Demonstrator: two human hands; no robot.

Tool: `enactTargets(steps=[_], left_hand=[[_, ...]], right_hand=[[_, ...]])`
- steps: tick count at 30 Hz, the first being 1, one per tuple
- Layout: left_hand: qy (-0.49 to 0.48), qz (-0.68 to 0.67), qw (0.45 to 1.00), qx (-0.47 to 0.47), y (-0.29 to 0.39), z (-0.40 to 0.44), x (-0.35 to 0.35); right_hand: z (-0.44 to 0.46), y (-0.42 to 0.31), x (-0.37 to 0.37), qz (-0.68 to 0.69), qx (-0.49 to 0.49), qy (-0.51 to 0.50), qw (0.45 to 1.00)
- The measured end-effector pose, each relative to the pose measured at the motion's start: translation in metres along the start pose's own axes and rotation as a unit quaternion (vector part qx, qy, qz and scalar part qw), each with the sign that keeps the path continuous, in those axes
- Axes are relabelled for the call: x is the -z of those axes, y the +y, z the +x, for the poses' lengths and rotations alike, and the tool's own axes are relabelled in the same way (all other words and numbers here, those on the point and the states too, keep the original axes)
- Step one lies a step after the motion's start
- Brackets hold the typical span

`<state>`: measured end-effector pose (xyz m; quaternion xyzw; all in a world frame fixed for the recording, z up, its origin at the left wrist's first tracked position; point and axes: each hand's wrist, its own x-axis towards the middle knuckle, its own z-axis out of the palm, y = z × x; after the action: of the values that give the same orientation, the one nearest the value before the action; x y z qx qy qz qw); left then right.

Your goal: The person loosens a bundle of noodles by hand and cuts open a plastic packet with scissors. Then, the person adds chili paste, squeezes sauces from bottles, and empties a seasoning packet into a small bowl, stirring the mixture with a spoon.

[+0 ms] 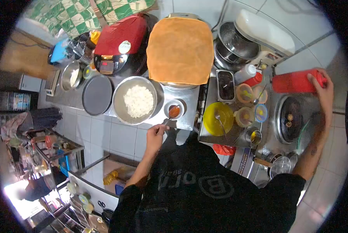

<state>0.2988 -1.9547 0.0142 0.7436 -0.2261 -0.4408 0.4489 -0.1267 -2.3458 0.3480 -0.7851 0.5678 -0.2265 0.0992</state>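
My left hand [155, 136] is closed on the dark handle of a spoon [166, 121]. The spoon reaches into a small metal bowl [181, 104] at the counter's front edge, where reddish-orange sauce [174, 112] shows. Far to the right, my right hand [322, 84] grips one end of a red bottle [292, 82], which looks tilted on its side above the stove area. Below that bottle lies a dark round pan [292, 118] with small brown pieces [289, 120] in it. Beside the small bowl stands a large metal bowl [119, 110] of white diced food [137, 101].
An orange cloth [180, 50] covers something at the back, next to a red-lidded cooker [123, 37]. A yellow bowl [211, 124] with a spoon, several tubs [244, 116] and a white-capped bottle [244, 74] crowd the right. A dark round pan [97, 95] lies left.
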Motion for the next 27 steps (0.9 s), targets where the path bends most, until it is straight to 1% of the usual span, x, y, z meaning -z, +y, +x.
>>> enactTargets(steps=[2, 4, 5, 6, 7, 8, 9, 10, 11, 12, 13, 15, 16, 17, 18, 20, 21, 23, 24, 25, 26, 27], left_hand=[[-0.002, -0.021, 1.0, -0.006, 0.001, 0.0, 0.001], [-0.005, -0.049, 0.999, -0.014, 0.005, 0.001, 0.0], [-0.003, -0.056, 0.998, 0.009, 0.011, -0.001, 0.001], [-0.002, -0.063, 0.997, 0.033, 0.015, -0.003, 0.002], [0.001, -0.069, 0.997, 0.037, 0.014, -0.004, 0.003], [-0.009, -0.078, 0.996, 0.041, 0.014, -0.005, 0.004], [-0.017, -0.089, 0.995, 0.043, 0.013, -0.004, 0.004], [-0.01, -0.095, 0.994, 0.047, 0.009, -0.005, 0.004], [-0.009, -0.106, 0.994, 0.024, 0.004, -0.005, 0.004], [-0.01, -0.116, 0.993, 0.002, 0.0, -0.006, 0.003], [-0.006, -0.118, 0.993, 0.01, 0.0, -0.01, 0.004], [-0.023, -0.105, 0.994, 0.003, 0.009, -0.013, 0.008], [-0.018, -0.107, 0.994, 0.01, 0.007, -0.015, 0.009], [-0.017, -0.091, 0.996, -0.015, 0.006, -0.015, 0.011], [-0.016, -0.077, 0.996, -0.041, 0.004, -0.016, 0.011], [-0.014, -0.085, 0.996, -0.027, 0.007, -0.02, 0.013], [-0.017, -0.09, 0.996, -0.019, 0.009, -0.022, 0.015], [-0.024, -0.078, 0.997, -0.003, 0.014, -0.024, 0.019], [-0.036, -0.065, 0.997, 0.007, 0.015, -0.025, 0.019], [-0.035, -0.067, 0.997, 0.009, 0.014, -0.026, 0.019], [-0.024, -0.059, 0.998, -0.022, 0.014, -0.026, 0.017], [-0.014, -0.052, 0.997, -0.052, 0.013, -0.026, 0.016]], right_hand=[[-0.024, -0.031, -0.001, 0.128, -0.117, -0.029, 0.984], [-0.039, -0.021, -0.026, 0.299, -0.192, -0.097, 0.93], [-0.06, -0.038, -0.046, 0.381, -0.252, -0.068, 0.887], [-0.074, -0.053, -0.062, 0.44, -0.295, -0.098, 0.842], [-0.093, -0.062, -0.081, 0.501, -0.314, -0.098, 0.801], [-0.11, -0.067, -0.097, 0.557, -0.33, -0.147, 0.748], [-0.126, -0.081, -0.119, 0.604, -0.361, -0.127, 0.699], [-0.142, -0.084, -0.14, 0.646, -0.362, -0.163, 0.652], [-0.159, -0.087, -0.16, 0.68, -0.366, -0.2, 0.603], [-0.173, -0.099, -0.175, 0.707, -0.398, -0.218, 0.542], [-0.183, -0.111, -0.188, 0.745, -0.402, -0.272, 0.457], [-0.194, -0.142, -0.213, 0.773, -0.403, -0.326, 0.364], [-0.195, -0.161, -0.226, 0.818, -0.367, -0.363, 0.256], [-0.196, -0.176, -0.239, 0.85, -0.324, -0.391, 0.142], [-0.198, -0.184, -0.25, 0.847, -0.329, -0.394, 0.14], [-0.205, -0.193, -0.274, 0.872, -0.31, -0.317, 0.206], [-0.207, -0.195, -0.284, 0.869, -0.315, -0.322, 0.204], [-0.211, -0.199, -0.301, 0.887, -0.304, -0.234, 0.256], [-0.213, -0.199, -0.307, 0.886, -0.307, -0.237, 0.255], [-0.214, -0.2, -0.313, 0.872, -0.298, -0.2, 0.333], [-0.214, -0.199, -0.319, 0.853, -0.284, -0.161, 0.408], [-0.214, -0.198, -0.326, 0.852, -0.284, -0.162, 0.41]])
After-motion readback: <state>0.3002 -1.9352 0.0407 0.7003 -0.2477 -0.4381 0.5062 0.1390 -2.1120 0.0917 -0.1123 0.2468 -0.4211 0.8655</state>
